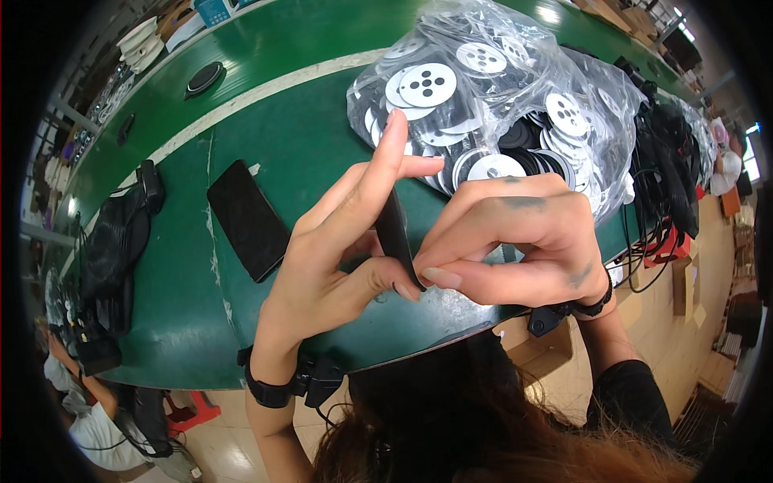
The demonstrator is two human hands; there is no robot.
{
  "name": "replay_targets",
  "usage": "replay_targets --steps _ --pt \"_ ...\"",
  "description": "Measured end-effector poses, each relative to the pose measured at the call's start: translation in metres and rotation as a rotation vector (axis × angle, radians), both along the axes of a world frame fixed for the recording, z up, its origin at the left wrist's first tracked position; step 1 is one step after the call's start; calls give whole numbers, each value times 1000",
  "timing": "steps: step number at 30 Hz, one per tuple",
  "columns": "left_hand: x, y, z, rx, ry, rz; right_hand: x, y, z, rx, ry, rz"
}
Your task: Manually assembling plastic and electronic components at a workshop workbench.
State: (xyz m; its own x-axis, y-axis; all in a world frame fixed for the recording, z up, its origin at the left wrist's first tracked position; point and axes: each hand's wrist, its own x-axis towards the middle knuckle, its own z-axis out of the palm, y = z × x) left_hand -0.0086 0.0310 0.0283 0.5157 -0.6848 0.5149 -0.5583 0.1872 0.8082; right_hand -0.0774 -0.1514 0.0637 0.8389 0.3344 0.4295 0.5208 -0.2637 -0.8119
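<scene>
Left hand: the bare left hand [326, 258] steadies the thin piece with its thumb at the lower end, two fingers stretched out past it.
Right hand: the bare right hand [523, 237] pinches the piece's near end between thumb and forefinger, the knuckles bent.
Thin piece: a thin, dark, flat piece [392, 233] stands nearly edge-on between the two hands, touched by both; its full outline cannot be told.
Bag: a clear, crinkled plastic bag [555, 60] lies just beyond the hands, mostly past the right one, holding white round discs [427, 86] with dark holes, and black discs [523, 161].
Slab: a black, flat rectangular slab [248, 220] rests just left of the left hand.
Table: a green-topped table [173, 306] spreads beneath both hands.
Far left: a black bundle [113, 249] lies well apart from the left hand.
Wrists: each wears a black strap [270, 393].
</scene>
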Motion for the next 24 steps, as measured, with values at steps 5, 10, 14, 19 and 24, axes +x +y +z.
replay_targets --steps 5,10,14,19,24 --pt "-3 -2 1 -44 151 -36 0 -2 4 19 16 40" --pt "-10 -3 3 -34 346 41 -1 -1 6 47 67 53" --pt "-5 -2 0 -98 206 -77 -2 0 5 67 39 46" --pt "-2 -2 -4 -94 195 -72 -3 -2 6 43 80 51" --pt "-3 -1 -4 -46 87 35 -5 -1 6 13 69 9"
